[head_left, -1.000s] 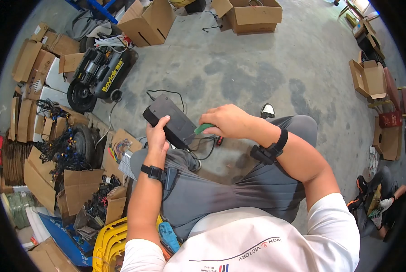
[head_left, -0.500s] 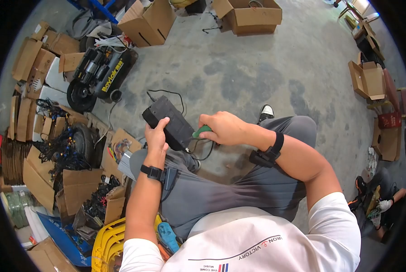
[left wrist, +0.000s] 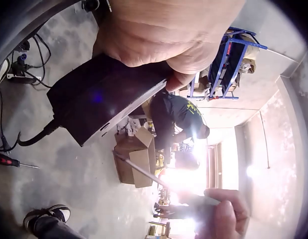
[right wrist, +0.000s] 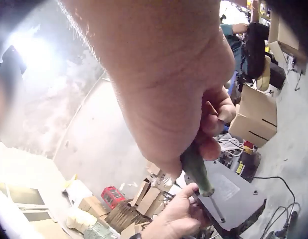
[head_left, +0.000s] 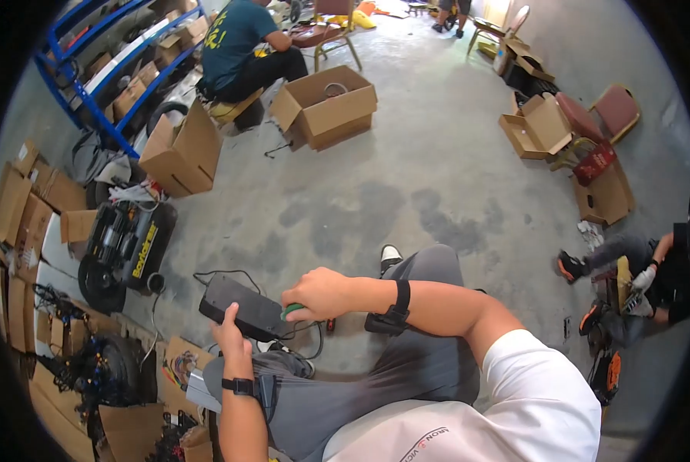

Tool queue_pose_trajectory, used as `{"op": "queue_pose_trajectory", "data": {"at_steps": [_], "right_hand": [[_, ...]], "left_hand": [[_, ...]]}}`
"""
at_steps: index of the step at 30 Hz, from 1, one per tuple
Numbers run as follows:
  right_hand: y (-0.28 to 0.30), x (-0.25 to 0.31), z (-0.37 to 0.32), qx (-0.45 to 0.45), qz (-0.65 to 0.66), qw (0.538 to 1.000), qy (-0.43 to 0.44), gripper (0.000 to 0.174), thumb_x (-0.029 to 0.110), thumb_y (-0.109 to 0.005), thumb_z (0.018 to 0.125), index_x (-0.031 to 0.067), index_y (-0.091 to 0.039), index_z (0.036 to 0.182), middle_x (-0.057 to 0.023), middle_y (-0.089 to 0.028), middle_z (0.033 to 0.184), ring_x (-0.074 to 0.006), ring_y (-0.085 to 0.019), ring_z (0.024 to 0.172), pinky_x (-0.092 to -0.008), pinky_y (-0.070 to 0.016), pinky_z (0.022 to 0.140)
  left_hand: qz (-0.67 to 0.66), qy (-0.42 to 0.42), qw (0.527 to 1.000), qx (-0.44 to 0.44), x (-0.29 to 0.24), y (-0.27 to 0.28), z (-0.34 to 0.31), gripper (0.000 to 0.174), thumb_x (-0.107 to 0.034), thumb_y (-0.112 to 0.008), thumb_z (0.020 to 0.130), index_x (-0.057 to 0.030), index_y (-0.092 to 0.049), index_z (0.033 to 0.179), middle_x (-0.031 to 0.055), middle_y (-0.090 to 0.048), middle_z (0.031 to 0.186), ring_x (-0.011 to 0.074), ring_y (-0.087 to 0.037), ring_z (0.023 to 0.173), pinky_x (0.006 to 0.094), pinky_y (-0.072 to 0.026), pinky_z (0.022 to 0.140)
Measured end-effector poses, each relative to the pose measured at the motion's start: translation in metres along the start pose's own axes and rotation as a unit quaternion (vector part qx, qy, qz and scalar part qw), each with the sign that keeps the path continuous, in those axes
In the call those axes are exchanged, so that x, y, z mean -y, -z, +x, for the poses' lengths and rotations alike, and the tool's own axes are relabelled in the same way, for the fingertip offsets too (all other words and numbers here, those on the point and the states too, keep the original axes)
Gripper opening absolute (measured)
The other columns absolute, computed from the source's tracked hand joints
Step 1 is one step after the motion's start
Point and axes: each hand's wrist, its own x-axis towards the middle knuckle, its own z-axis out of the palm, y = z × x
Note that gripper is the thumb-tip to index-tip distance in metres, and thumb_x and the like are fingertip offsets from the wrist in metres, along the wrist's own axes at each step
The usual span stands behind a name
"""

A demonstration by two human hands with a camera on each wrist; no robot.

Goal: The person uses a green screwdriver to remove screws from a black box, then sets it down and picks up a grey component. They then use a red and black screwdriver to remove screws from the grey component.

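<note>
A black rectangular box with a cable from one end is gripped at its near side by my left hand, thumb on its top face. My right hand holds a green-handled screwdriver at the box's right end. In the right wrist view the green handle sits in my curled fingers and its metal shaft lies over the box's flat face. The left wrist view shows the shaft apart from the box; whether the tip touches the box I cannot tell.
A red-and-black screwdriver lies on the floor beside cables. An air compressor, open cartons and piled wiring stand around. One person sits ahead near a blue shelf; another is at the right.
The head view has tilted up and swung right, bringing in the shelf and the seated person. The left hand keeps its grip on the box, and the screwdriver stays in the right hand.
</note>
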Motion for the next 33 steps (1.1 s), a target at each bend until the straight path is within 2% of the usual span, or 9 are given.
{"op": "queue_pose_trajectory", "data": {"at_steps": [5,7,10,14,17,20,24,28,33], "right_hand": [[0.030,0.032,-0.015,-0.038,-0.087,0.995,0.024,0.033,0.038,-0.073,0.078,0.0119,-0.065,0.097,-0.0102,-0.068,0.080,-0.0301,-0.066,0.077,-0.0387,-0.0512,0.062],[0.043,0.042,-0.028,-0.186,-0.108,0.967,0.138,0.034,0.033,-0.077,0.069,0.0117,-0.064,0.091,-0.0054,-0.061,0.080,-0.0256,-0.062,0.074,-0.0365,-0.0491,0.059],[0.081,0.073,-0.049,-0.245,-0.184,0.936,0.174,0.037,0.031,-0.079,0.062,0.0094,-0.061,0.086,-0.0027,-0.053,0.079,-0.0222,-0.057,0.072,-0.0346,-0.0468,0.057],[0.113,0.104,-0.064,-0.246,-0.214,0.920,0.220,0.034,0.028,-0.076,0.065,0.0067,-0.059,0.086,-0.0024,-0.050,0.077,-0.0180,-0.053,0.064,-0.0310,-0.0436,0.053],[0.118,0.113,-0.076,-0.158,-0.326,0.917,0.167,0.026,0.023,-0.072,0.069,0.0069,-0.059,0.085,0.0005,-0.046,0.074,-0.0141,-0.048,0.057,-0.0290,-0.0390,0.049],[0.122,0.119,-0.082,-0.182,-0.320,0.911,0.188,0.014,0.016,-0.066,0.075,0.0082,-0.057,0.082,0.0028,-0.039,0.067,-0.0110,-0.041,0.050,-0.0271,-0.0330,0.045],[0.126,0.140,-0.095,-0.357,-0.194,0.850,0.336,0.006,0.012,-0.062,0.082,0.0078,-0.060,0.085,0.0043,-0.036,0.061,-0.0096,-0.038,0.045,-0.0256,-0.0265,0.042],[0.116,0.150,-0.113,-0.328,-0.041,0.872,0.360,0.008,0.014,-0.063,0.081,0.0076,-0.061,0.085,0.0034,-0.039,0.062,-0.0115,-0.040,0.046,-0.0268,-0.0288,0.042],[0.111,0.152,-0.120,-0.320,0.035,0.870,0.373,0.011,0.017,-0.064,0.081,0.0073,-0.061,0.086,0.0022,-0.042,0.063,-0.0139,-0.043,0.047,-0.0282,-0.0316,0.041]], "left_hand": [[0.000,0.031,0.999,0.021,-0.002,0.004,0.002,0.050,-0.002,-0.069,0.081,0.0009,-0.051,0.128,0.0123,-0.060,0.118,0.0257,-0.062,0.105,0.0366,-0.0509,0.090],[0.000,0.034,0.999,0.022,-0.001,0.009,0.003,0.050,-0.003,-0.069,0.081,-0.0002,-0.051,0.128,0.0120,-0.060,0.118,0.0259,-0.062,0.105,0.0371,-0.0508,0.091],[-0.015,0.045,0.998,0.032,0.003,0.018,0.010,0.050,-0.002,-0.069,0.081,-0.0008,-0.051,0.128,0.0117,-0.060,0.118,0.0260,-0.062,0.105,0.0378,-0.0515,0.090],[-0.018,0.041,0.998,0.035,-0.003,0.015,0.005,0.050,0.000,-0.067,0.081,-0.0007,-0.051,0.129,0.0109,-0.060,0.118,0.0265,-0.063,0.104,0.0385,-0.0536,0.088],[-0.020,0.044,0.997,0.052,-0.006,0.012,0.001,0.050,0.000,-0.067,0.081,-0.0008,-0.051,0.129,0.0111,-0.060,0.118,0.0267,-0.063,0.105,0.0382,-0.0536,0.088],[-0.028,0.050,0.998,0.039,-0.010,0.007,-0.003,0.050,0.000,-0.067,0.082,-0.0002,-0.051,0.129,0.0111,-0.060,0.118,0.0262,-0.063,0.104,0.0384,-0.0536,0.087],[-0.018,0.126,0.991,0.044,0.001,0.026,0.017,0.044,-0.007,-0.072,0.081,0.0010,-0.058,0.122,0.0101,-0.064,0.113,0.0251,-0.063,0.100,0.0380,-0.0514,0.089],[0.000,0.108,0.992,0.067,0.004,0.034,0.027,0.044,-0.014,-0.074,0.081,0.0041,-0.060,0.118,0.0095,-0.065,0.112,0.0235,-0.064,0.099,0.0365,-0.0534,0.086],[-0.005,0.085,0.995,0.052,-0.005,0.028,0.020,0.043,-0.009,-0.074,0.081,0.0037,-0.059,0.120,0.0121,-0.065,0.113,0.0249,-0.064,0.100,0.0378,-0.0538,0.086]]}}
